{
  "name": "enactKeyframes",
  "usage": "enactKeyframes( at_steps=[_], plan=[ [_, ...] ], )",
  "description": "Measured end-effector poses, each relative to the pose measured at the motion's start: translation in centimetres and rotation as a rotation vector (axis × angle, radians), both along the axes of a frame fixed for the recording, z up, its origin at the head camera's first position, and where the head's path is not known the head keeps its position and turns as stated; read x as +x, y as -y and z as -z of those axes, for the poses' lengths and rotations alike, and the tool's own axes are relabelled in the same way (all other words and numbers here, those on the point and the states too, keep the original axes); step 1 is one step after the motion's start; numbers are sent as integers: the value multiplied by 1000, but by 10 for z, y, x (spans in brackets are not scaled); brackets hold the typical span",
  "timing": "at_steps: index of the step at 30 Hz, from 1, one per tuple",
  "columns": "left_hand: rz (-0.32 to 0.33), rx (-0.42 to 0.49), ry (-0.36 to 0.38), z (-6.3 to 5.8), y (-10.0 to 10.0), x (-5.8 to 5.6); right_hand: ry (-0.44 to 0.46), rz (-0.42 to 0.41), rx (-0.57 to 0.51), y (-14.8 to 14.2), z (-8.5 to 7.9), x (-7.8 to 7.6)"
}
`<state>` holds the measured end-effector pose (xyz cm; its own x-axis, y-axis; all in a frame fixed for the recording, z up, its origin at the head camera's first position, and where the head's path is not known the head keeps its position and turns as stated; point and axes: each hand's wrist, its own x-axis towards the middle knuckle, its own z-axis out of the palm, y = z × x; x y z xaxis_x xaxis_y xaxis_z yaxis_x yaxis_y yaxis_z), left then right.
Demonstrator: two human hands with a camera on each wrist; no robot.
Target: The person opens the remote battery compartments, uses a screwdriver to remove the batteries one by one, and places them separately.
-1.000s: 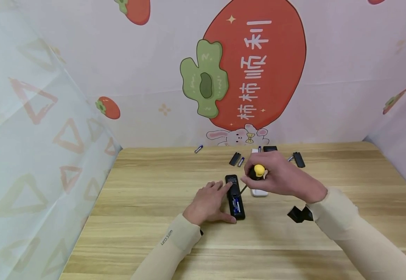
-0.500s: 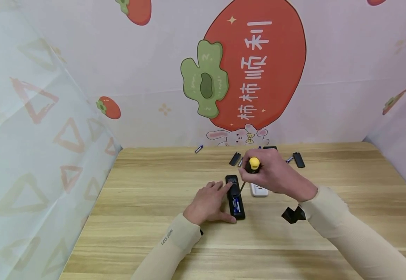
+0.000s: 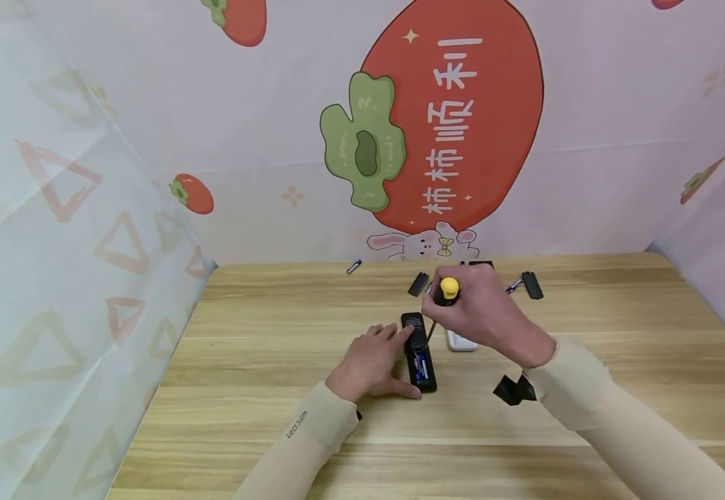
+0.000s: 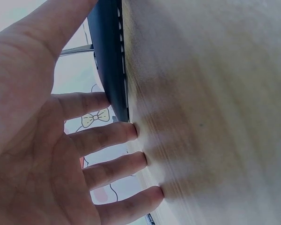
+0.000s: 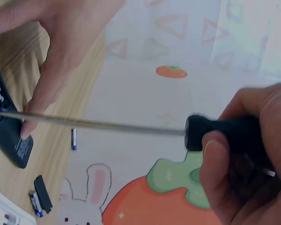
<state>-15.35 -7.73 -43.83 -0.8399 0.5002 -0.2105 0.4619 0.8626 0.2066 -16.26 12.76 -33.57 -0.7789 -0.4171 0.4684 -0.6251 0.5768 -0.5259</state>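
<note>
A black remote control (image 3: 414, 339) lies back up on the wooden table, its battery bay uncovered with blue-and-silver batteries (image 3: 421, 368) inside. My left hand (image 3: 369, 364) rests beside it, index fingertip on its back and thumb by its lower end. In the left wrist view, the other fingers (image 4: 117, 169) reach down to the tabletop, fairly straight. My right hand (image 3: 484, 305) grips a screwdriver (image 5: 225, 136) by its dark handle with a yellow end. The slanted metal shaft reaches the upper end of the battery bay, the tip right at the batteries in the right wrist view.
Partly behind my right hand lies a white device with sockets (image 3: 462, 342). Toward the back sit a dark battery cover (image 3: 418, 283), another cover (image 3: 532, 285) and loose batteries (image 3: 353, 267). A printed cloth wall (image 3: 275, 139) rises at the table's back edge.
My right hand has shifted a little left, bringing the screwdriver's handle up and more upright while its tip stays at the bay. The left hand and the remote control have not moved.
</note>
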Motion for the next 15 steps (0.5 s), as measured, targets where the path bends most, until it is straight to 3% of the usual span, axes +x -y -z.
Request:
enactKeyframes(
  at_steps=[5,15],
  plan=[
    [-2,5,-1,1,0,0,-33,24,13,2,0,3],
    [6,-8,-15,1,0,0,68,-95,23,-6,-3,-5]
  ],
)
